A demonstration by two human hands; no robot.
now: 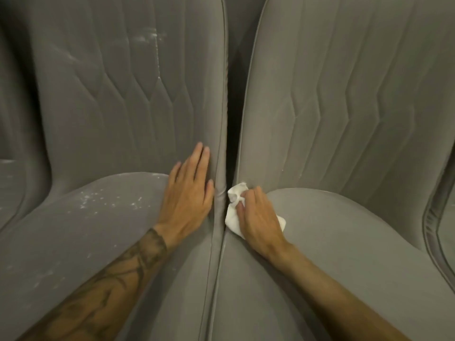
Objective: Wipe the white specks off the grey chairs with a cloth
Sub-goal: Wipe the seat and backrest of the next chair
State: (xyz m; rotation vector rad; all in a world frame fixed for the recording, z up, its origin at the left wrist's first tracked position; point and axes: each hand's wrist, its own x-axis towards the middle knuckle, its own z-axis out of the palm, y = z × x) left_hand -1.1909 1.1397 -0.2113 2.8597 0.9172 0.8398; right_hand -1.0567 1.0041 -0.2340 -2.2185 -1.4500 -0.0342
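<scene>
Two grey quilted chairs stand side by side, the left chair and the right chair. White specks dot the left seat, and more white specks mark its backrest. My left hand lies flat, fingers straight, against the left chair's right edge where seat meets back. My right hand grips a crumpled white cloth and presses it on the back left corner of the right seat. Most of the cloth is hidden under the hand.
A narrow dark gap runs between the two backrests. A third grey chair shows at the far left edge, with faint specks. Another chair's piped edge curves along the far right.
</scene>
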